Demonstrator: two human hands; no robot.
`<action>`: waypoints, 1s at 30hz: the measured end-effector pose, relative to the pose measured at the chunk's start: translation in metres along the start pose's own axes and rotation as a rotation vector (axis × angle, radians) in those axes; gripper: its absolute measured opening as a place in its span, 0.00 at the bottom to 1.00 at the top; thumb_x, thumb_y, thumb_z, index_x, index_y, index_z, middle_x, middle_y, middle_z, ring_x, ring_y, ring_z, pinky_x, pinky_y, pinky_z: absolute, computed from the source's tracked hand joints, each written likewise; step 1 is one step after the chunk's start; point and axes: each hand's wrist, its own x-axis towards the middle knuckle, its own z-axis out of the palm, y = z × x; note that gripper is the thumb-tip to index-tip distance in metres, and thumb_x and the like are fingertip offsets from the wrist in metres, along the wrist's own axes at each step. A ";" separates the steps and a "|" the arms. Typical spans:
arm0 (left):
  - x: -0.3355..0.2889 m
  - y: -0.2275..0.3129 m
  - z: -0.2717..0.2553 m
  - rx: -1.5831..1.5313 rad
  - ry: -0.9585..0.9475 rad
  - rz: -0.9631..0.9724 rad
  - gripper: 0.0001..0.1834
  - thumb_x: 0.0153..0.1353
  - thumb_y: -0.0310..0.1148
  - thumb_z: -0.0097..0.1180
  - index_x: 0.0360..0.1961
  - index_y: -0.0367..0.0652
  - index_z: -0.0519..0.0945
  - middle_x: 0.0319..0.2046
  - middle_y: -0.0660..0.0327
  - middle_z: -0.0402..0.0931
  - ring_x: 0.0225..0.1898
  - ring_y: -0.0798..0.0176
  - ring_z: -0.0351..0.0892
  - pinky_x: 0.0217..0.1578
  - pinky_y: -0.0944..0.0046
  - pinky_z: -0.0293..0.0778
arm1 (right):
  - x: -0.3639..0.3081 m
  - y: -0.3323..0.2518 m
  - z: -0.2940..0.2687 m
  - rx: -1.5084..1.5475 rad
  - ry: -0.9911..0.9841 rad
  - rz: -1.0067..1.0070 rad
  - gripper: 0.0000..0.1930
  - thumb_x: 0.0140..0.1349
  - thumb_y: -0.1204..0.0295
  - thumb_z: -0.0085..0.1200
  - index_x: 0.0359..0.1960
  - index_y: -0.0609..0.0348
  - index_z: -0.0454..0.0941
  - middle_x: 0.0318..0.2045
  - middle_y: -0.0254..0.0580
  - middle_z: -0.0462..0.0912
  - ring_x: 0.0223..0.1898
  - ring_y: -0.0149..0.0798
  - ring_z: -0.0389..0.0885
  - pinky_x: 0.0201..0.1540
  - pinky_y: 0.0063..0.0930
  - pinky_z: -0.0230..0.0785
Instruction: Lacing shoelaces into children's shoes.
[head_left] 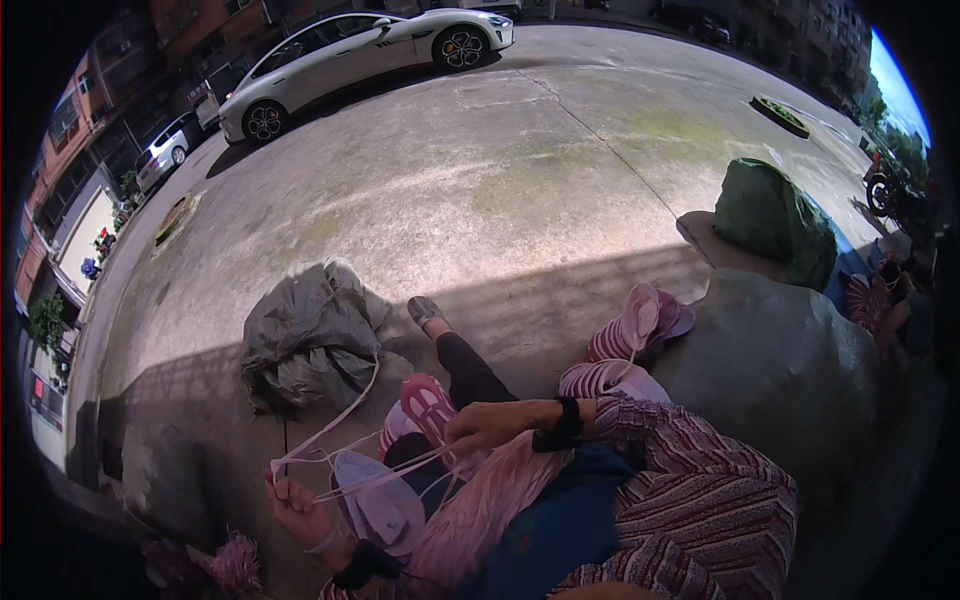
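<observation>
Pale pink shoelaces [345,420] stretch in loops between my two hands. My left hand [302,512], low and to the left, is closed round one end of them. My right hand [490,425] has its fingers curled down over the laces' other end, beside a pink and white shoe upper [428,405]; the fingertips are partly hidden. Between the hands, a lilac-white shoe upper [378,505] rests against my leg, with laces crossing over it. A thick bundle of pink laces [490,510] drapes across my lap, below my right wrist.
A grey-green sack [310,335] stands ahead on the left. Striped pink shoe uppers [640,330] are stacked to the right, beside a large grey sack [770,360]. Behind that is a dark green sack [770,215]. A white car [365,55] is parked beyond the concrete yard.
</observation>
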 end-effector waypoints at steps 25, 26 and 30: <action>0.017 -0.189 -0.014 2.247 -0.358 -0.730 0.23 0.57 0.46 0.40 0.35 0.32 0.70 0.36 0.33 0.71 0.41 0.33 0.71 0.42 0.45 0.66 | 0.033 0.073 -0.004 -0.464 -0.144 0.468 0.16 0.51 0.61 0.48 0.21 0.64 0.77 0.16 0.46 0.79 0.19 0.39 0.81 0.21 0.30 0.72; 0.019 -0.189 -0.014 2.171 -0.206 -0.775 0.24 0.56 0.47 0.42 0.38 0.31 0.69 0.38 0.33 0.71 0.42 0.34 0.71 0.43 0.46 0.67 | 0.033 0.073 -0.005 -0.441 -0.107 0.439 0.14 0.51 0.63 0.48 0.22 0.64 0.77 0.17 0.45 0.79 0.19 0.39 0.80 0.21 0.30 0.72; 0.025 -0.192 -0.021 2.116 -0.096 -0.937 0.30 0.53 0.47 0.48 0.46 0.29 0.63 0.41 0.34 0.71 0.44 0.36 0.72 0.45 0.48 0.68 | 0.030 0.078 -0.010 -0.375 -0.037 0.383 0.15 0.52 0.64 0.48 0.28 0.66 0.78 0.22 0.49 0.80 0.24 0.44 0.81 0.27 0.33 0.73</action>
